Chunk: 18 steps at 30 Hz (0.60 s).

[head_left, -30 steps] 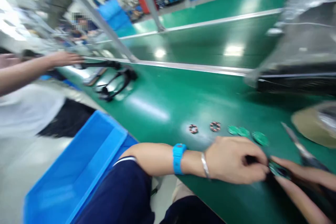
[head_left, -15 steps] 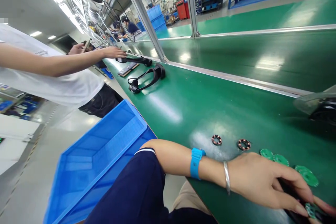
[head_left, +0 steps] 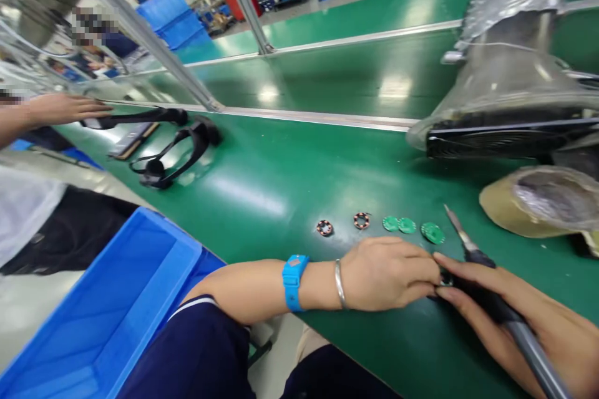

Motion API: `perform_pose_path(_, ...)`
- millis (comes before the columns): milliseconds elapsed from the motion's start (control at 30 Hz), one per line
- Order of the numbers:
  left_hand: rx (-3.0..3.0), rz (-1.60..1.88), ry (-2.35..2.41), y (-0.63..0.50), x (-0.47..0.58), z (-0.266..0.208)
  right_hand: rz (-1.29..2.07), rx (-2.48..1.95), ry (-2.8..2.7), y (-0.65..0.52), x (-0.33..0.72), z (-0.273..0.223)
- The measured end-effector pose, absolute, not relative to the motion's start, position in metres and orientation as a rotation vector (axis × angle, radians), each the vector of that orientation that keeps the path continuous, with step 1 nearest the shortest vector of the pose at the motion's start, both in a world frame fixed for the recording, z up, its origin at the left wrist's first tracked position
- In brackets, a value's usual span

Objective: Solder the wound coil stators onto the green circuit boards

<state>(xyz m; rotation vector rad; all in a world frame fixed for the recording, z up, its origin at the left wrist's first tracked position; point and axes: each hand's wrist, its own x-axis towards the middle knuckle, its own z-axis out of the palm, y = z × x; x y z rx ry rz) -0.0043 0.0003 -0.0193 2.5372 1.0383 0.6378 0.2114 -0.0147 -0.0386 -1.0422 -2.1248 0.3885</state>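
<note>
My left hand point(head_left: 393, 274), with a blue strap and a silver bangle at its wrist, is closed with its fingertips pinching a small round part point(head_left: 447, 278). The fingers mostly hide that part. My right hand point(head_left: 528, 318) meets it there, thumb and forefinger against the same part. A soldering iron point(head_left: 536, 349) with a grey handle lies in my right hand, its metal tip pointing away beyond the forefinger. Past my left hand sit two copper-wound rings point(head_left: 362, 221) and several small green round boards point(head_left: 432, 233) in a row on the green bench point(head_left: 290, 168).
A clear fume hood point(head_left: 505, 87) on a ribbed duct stands at the right, with a tan roll-like container point(head_left: 496, 202) below. Black headgear point(head_left: 187, 149) and a dark flat case point(head_left: 133, 140) lie left. Another person's hand point(head_left: 65, 109) reaches there. A blue bin point(head_left: 116, 299) is beside me.
The view has swung right, bringing the fume hood and my right hand with the soldering iron into sight. Both hands still meet at the small part.
</note>
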Motion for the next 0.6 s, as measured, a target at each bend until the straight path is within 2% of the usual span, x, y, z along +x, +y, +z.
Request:
perform_pose_path(167,2.432,0.921,0.98,0.004,-0.001,-0.027,0.322,-1.041,-2.184,-0.018,0.211,-0.026)
perform_pose_path(267,2.44,0.974,0.881,0.0,-0.006,-0.024,0.336,-0.966,-2.216,-0.019,0.21,-0.024)
perform_pose_path(433,2.577,0.629,0.583,-0.019,-0.015,-0.013,0.404,-0.891,-2.223,-0.017,0.208,-0.018)
perform_pose_path(600,2.631,0.311,0.574,-0.027,-0.018,0.002,0.364,-0.874,-2.213,-0.016,0.206,-0.014)
